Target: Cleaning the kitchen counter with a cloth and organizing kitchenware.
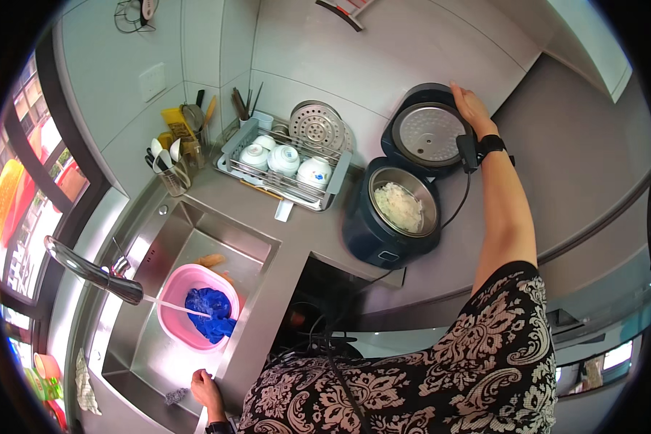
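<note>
My right hand [471,108] touches the edge of the raised lid [431,130] of a dark blue rice cooker [390,238]. White rice [399,207] lies in the cooker's inner pot. At the lower edge, my left hand [206,388] is by the near side of the steel sink [152,347], its fingers curled; whether it holds anything does not show. In the sink stands a pink plastic basin [176,325] with blue cloth [211,312] in it. Water runs from the chrome faucet [125,288] into the basin.
Behind the sink stands a dish rack [339,182] with upturned bowls [283,160] and round steel steamer plates [317,125]. A utensil holder [173,179] is at the sink's back corner. A steel-wool scrubber [176,396] lies near my left hand. A black cable [458,203] hangs beside the cooker.
</note>
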`<state>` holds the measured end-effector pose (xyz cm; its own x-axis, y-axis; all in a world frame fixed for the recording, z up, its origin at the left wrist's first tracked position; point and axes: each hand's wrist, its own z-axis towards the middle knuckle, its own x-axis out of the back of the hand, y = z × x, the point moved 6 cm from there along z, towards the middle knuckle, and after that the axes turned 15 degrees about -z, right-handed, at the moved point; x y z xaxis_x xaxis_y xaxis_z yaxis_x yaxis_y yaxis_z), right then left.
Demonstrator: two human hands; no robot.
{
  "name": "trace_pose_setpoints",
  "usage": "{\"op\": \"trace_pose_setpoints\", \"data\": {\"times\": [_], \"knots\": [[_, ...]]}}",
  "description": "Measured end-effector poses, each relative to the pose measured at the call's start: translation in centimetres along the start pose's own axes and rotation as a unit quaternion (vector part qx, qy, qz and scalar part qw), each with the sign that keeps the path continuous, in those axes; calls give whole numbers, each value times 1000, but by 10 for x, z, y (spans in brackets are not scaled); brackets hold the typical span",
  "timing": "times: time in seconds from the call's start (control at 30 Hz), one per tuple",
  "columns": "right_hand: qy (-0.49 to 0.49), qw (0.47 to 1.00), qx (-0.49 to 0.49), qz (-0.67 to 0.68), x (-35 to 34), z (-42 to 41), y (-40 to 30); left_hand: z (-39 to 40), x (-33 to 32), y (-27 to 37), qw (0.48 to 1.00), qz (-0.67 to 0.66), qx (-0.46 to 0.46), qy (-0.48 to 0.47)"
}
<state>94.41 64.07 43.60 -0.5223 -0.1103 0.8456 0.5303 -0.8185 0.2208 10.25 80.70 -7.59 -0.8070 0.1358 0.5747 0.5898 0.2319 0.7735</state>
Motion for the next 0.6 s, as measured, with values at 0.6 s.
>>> {"op": "trace_pose_setpoints", "data": {"times": [0.6], "knots": [[-40,997,-50,37,50,-217,-86,-3,-1,10,1000,12,-12,-25]]}}
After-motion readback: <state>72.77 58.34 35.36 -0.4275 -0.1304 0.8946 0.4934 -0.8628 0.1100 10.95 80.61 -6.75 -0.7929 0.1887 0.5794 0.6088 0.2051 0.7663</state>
